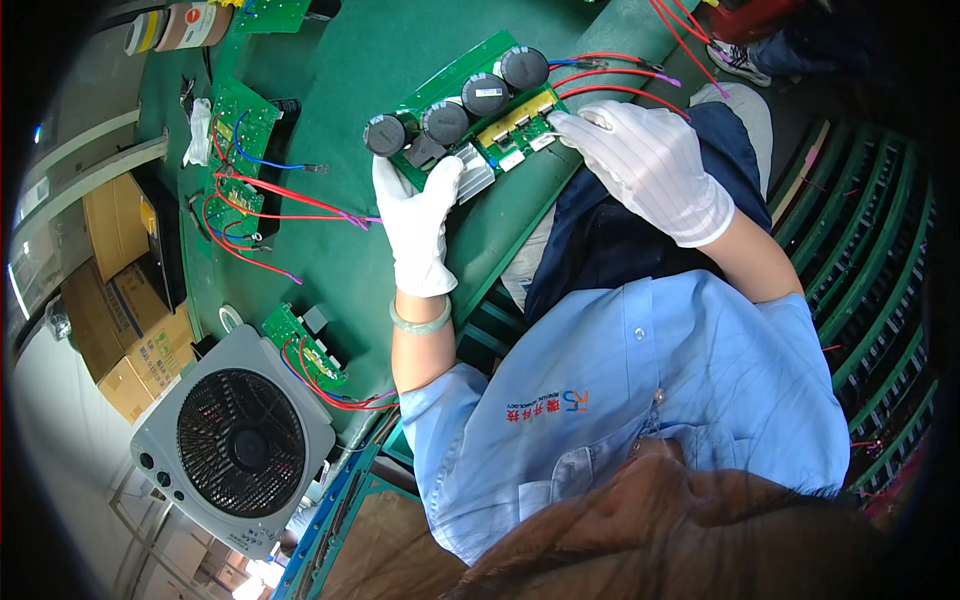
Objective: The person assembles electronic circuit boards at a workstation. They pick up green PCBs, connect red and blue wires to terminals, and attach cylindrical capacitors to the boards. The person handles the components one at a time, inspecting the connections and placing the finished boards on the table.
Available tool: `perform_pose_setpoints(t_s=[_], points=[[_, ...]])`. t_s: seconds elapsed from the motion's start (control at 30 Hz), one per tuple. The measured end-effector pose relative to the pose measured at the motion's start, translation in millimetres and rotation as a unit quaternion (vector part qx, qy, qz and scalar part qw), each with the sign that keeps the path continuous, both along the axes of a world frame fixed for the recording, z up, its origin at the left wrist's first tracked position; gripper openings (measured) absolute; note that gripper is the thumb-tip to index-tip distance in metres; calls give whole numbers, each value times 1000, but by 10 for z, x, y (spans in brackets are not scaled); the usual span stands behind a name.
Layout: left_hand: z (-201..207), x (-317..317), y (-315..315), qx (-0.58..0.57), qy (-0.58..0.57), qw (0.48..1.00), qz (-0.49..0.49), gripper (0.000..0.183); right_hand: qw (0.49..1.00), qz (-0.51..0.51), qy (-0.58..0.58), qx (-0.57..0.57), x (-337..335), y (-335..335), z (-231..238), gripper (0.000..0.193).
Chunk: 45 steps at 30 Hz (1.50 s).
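A green circuit board (510,135) with several large black capacitors (484,93) lies tilted over the near edge of the green work surface. My left hand (415,220), in a white glove, grips its left end, with the thumb beside a silver finned heat sink (474,174). Also gloved in white, my right hand (650,165) has its fingers pinched together at the board's right end, by a row of small parts. What sits between those fingertips is hidden. Red wires (625,90) and a blue one run off the board's right side, above my right hand.
More wired green boards (245,130) line the left of the green work surface (330,110); another board (305,345) is beside a grey box fan (240,445). Cardboard boxes (135,320) are at far left. A green slatted rack (860,260) stands at right, below another person's shoe (738,62).
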State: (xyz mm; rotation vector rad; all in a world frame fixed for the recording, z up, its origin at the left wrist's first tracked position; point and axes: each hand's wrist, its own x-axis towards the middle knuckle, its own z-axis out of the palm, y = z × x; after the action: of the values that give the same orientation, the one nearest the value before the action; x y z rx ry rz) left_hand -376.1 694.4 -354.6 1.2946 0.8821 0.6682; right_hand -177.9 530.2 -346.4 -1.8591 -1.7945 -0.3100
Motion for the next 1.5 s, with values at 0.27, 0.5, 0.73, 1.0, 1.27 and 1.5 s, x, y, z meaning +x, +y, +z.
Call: perform_pose_setpoints(t_s=[0.27, 0.5, 0.73, 1.0, 1.27, 1.5], points=[[-29, -22, 19, 10, -3, 1000, -13, 82, 999, 32, 15, -11, 80, 8, 49, 40], [-105, -55, 50, 58, -9, 998, -35, 89, 989, 80, 122, 6, 110, -10, 10, 26], [-64, -32, 67, 70, -34, 995, -58, 94, 925, 209, 315, -33, 111, 111, 146, 14], [24, 0, 72, 47, -64, 995, -66, 93, 879, 305, 333, -153, 293, 341, -15, 14], [102, 54, 80, 4, -72, 995, -63, 85, 900, 335, 208, -184, 331, 260, -17, 6], [90, 13, 114, -10, -68, 995, -71, 89, 834, 338, 395, -185, 461, 289, 143, 10]])
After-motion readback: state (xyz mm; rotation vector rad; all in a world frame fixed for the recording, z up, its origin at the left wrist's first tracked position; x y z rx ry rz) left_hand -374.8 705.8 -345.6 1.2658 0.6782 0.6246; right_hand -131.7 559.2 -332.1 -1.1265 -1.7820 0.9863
